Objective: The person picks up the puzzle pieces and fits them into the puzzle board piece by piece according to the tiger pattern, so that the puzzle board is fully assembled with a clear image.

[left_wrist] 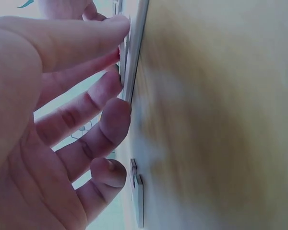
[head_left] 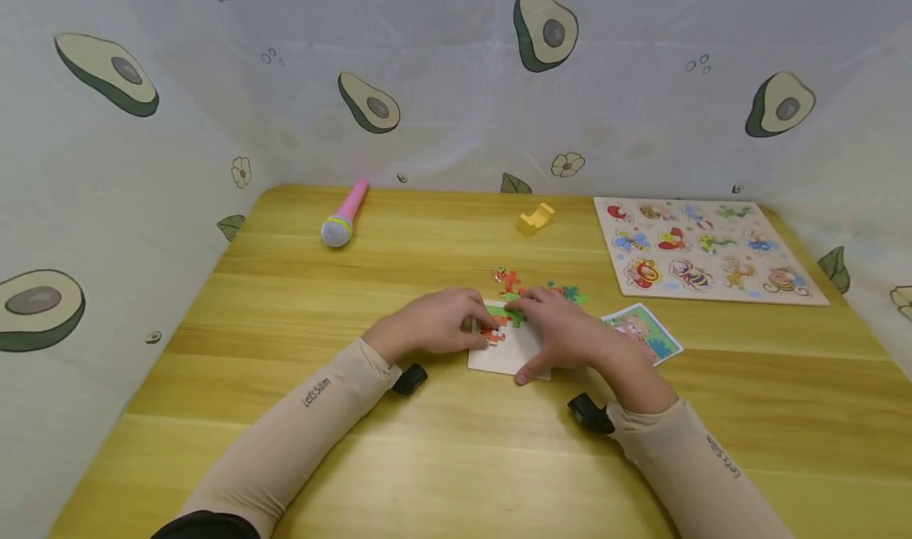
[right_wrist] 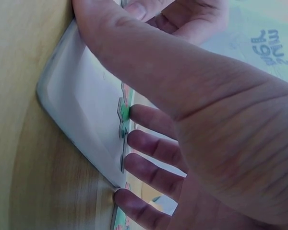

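Note:
A white puzzle board [head_left: 499, 362] lies on the table between both hands, with joined jigsaw pieces along its far left part. My left hand [head_left: 443, 321] is at the board's left side, thumb and forefinger pinching an orange jigsaw piece [head_left: 493, 335]. Its other fingers bend loosely beside the board in the left wrist view. My right hand [head_left: 566, 329] spreads over the right part of the board, the thumb at the near edge. In the right wrist view its fingertips touch a green piece [right_wrist: 124, 111] and the board's far edge.
Loose jigsaw pieces [head_left: 507, 278] lie beyond the board. A picture card [head_left: 659, 339] sits right of my right hand, and a wooden insect puzzle [head_left: 712, 250] lies at the back right. Farther back are a pink toy microphone [head_left: 349, 213] and a yellow holder [head_left: 536, 219].

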`<state>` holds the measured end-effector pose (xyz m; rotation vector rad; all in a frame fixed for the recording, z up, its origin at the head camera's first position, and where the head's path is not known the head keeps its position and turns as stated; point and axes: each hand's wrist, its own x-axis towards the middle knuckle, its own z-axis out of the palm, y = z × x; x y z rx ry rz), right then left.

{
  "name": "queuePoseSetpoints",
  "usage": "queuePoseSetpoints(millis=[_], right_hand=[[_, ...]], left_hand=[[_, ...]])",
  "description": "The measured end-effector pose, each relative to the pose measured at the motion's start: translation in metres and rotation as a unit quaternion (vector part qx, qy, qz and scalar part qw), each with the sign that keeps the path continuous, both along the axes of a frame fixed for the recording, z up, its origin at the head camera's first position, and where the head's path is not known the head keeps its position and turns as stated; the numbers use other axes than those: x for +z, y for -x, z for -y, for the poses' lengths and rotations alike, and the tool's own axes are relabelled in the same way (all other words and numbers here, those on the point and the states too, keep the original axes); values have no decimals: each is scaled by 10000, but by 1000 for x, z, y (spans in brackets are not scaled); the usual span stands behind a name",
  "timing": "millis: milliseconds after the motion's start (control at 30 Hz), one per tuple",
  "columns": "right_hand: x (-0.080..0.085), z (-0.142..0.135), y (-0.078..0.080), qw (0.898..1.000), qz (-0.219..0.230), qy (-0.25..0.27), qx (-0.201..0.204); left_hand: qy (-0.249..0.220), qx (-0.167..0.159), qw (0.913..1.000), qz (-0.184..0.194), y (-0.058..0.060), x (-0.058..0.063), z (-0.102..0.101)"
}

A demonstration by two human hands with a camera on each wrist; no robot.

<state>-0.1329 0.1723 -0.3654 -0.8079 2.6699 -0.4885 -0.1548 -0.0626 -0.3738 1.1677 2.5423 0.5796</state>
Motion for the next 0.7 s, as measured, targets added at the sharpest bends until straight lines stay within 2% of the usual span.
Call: queuePoseSetpoints(millis=[333, 700], right_hand=[[1, 1, 1, 10000, 28, -69, -28], [2, 2, 1, 9999, 55, -147, -30]], left_hand=[[-59, -14, 9999, 83, 1, 0, 1], [71, -82, 9998, -142, -2, 1, 0]])
